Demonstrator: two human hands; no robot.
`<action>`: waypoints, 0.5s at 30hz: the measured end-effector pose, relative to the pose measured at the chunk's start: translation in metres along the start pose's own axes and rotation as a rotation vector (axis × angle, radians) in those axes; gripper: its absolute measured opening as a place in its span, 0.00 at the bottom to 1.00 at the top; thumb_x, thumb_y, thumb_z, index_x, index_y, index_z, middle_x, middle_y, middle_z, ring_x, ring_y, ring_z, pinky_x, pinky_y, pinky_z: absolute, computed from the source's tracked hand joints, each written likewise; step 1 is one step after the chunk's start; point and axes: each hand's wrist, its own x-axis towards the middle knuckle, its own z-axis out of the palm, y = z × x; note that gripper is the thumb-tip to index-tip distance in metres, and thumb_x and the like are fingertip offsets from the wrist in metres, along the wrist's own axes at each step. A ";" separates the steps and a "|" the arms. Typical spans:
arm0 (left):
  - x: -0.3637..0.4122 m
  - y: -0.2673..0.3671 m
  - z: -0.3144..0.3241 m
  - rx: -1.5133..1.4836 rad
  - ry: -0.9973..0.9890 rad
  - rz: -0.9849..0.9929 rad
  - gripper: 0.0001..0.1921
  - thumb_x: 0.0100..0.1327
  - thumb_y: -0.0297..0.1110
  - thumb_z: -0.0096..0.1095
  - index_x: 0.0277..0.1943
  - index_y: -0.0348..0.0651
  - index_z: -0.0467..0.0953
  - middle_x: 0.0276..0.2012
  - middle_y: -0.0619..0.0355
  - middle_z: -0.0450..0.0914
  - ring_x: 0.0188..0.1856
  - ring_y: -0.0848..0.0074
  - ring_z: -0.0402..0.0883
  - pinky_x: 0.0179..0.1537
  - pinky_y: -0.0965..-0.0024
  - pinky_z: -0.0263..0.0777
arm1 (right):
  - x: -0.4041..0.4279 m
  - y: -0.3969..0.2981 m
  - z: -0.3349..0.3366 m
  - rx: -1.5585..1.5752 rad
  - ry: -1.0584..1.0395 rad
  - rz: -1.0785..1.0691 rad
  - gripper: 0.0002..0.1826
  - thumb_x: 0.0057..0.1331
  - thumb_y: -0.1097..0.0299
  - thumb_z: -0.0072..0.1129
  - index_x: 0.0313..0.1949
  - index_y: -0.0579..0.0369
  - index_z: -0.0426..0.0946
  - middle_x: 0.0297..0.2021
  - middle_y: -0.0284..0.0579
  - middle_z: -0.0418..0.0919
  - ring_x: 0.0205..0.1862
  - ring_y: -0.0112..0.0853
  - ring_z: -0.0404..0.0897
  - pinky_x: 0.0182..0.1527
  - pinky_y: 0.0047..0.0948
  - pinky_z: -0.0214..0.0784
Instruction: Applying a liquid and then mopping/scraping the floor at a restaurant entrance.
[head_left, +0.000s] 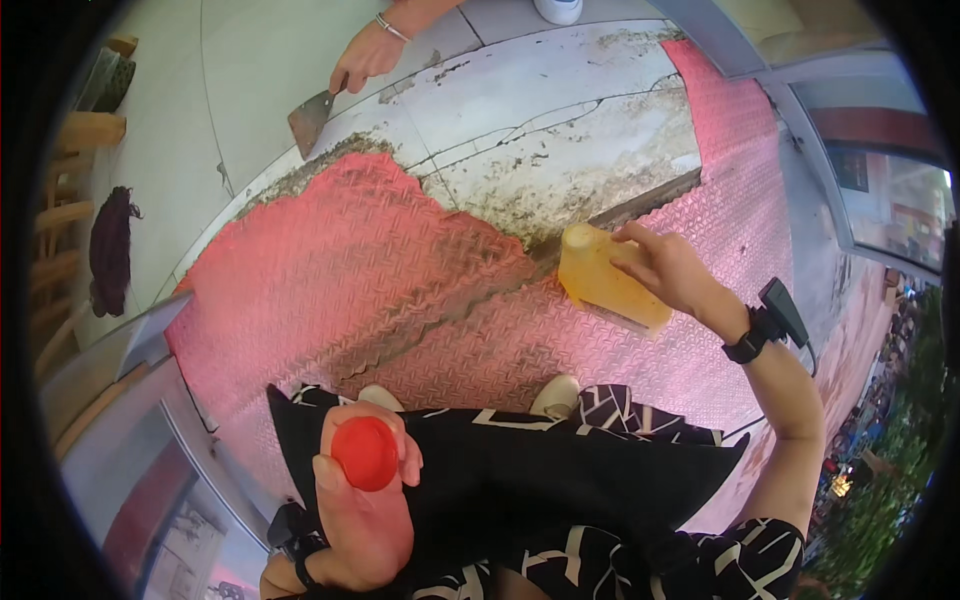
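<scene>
My left hand (367, 532) is raised before my dark apron, its fingers around a red plastic cap (365, 454). Out over the floor, my right hand (671, 270) grips the upper side of a translucent plastic jug (600, 281) with yellow liquid in it. The jug's pale mouth (581, 238) looks uncapped and faces up and away from me. Beneath the jug lies a torn red diamond-pattern mat (315, 240); whether its base touches the mat, I cannot tell. Dirty, cracked white tiles (540, 127) show beyond the mat's ragged edge.
Another person's hand (375, 49) holds a metal scraper (310, 124) at the dirty tile edge. Glass door frames stand at the right (810, 142) and lower left (172, 420). A dark stringy bundle (112, 251) lies by wooden furniture (64, 217) at far left.
</scene>
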 end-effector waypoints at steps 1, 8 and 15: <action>-0.001 0.000 0.000 0.039 -0.014 -0.016 0.28 0.59 0.59 0.35 0.37 0.36 0.61 0.29 0.56 0.63 0.25 0.78 0.62 0.28 0.77 0.57 | 0.003 -0.001 0.002 0.000 -0.003 -0.003 0.14 0.57 0.59 0.52 0.39 0.52 0.68 0.19 0.54 0.72 0.24 0.49 0.73 0.27 0.41 0.64; -0.001 0.000 -0.008 0.168 -0.144 -0.036 0.27 0.61 0.58 0.32 0.35 0.37 0.61 0.26 0.57 0.63 0.23 0.79 0.61 0.27 0.77 0.56 | 0.028 -0.006 0.001 -0.014 -0.087 0.000 0.13 0.56 0.61 0.52 0.38 0.54 0.68 0.20 0.55 0.73 0.27 0.49 0.73 0.29 0.40 0.64; 0.002 0.006 -0.018 0.103 -0.093 -0.084 0.33 0.55 0.63 0.42 0.37 0.31 0.61 0.31 0.53 0.65 0.26 0.79 0.65 0.28 0.78 0.60 | 0.057 -0.012 -0.003 -0.058 -0.132 -0.002 0.12 0.56 0.65 0.53 0.36 0.57 0.69 0.21 0.53 0.74 0.24 0.42 0.75 0.28 0.33 0.64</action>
